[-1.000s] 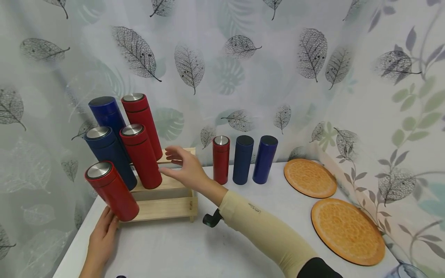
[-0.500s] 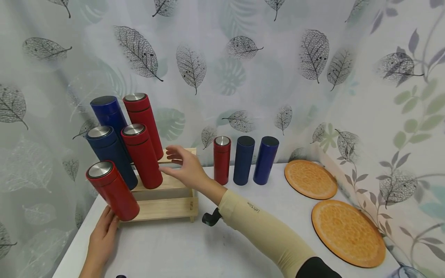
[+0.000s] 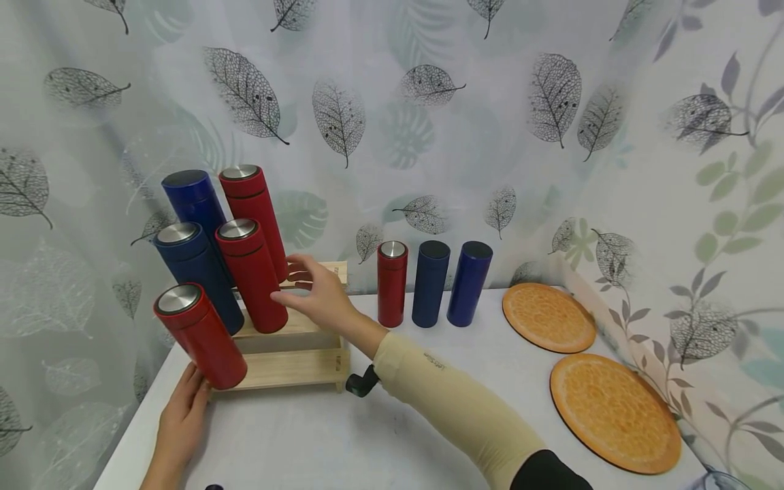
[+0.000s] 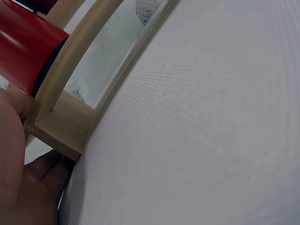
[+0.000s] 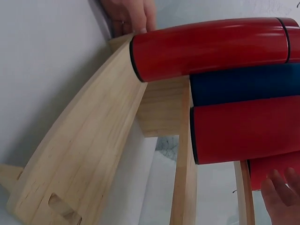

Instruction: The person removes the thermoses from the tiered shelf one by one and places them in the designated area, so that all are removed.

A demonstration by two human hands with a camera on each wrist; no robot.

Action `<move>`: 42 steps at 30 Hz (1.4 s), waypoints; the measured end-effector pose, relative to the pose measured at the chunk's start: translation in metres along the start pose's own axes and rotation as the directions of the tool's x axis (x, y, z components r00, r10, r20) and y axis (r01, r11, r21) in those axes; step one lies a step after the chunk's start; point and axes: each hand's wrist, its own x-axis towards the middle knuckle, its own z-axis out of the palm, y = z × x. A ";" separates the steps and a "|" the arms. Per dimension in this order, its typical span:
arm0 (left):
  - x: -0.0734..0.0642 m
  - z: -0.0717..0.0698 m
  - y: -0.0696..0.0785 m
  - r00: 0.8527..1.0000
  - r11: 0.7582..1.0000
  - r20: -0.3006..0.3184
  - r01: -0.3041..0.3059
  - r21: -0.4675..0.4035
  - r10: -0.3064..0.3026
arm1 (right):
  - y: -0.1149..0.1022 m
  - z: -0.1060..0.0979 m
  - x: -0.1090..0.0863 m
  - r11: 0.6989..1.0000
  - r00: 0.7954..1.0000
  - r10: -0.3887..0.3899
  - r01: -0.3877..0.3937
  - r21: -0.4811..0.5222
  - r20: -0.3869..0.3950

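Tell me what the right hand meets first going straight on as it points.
Probably the top-shelf red flask or the middle-shelf red flask; depth makes it unclear which comes first.

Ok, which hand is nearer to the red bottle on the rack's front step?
Left. The left hand grips the rack at its left end, just by the front red bottle; the right hand is farther off, right of the middle-step red bottle.
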 end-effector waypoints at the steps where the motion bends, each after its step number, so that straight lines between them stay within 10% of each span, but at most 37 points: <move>1: 0.000 0.000 0.000 1.000 1.000 0.001 0.001 -0.002 -0.001 | 0.001 0.002 0.001 1.000 1.000 0.006 -0.006 -0.001 -0.001; 42: -0.002 -0.002 0.001 1.000 1.000 -0.002 0.005 -0.007 -0.005 | 0.005 0.043 0.008 0.988 0.992 0.028 -0.046 -0.146 -0.124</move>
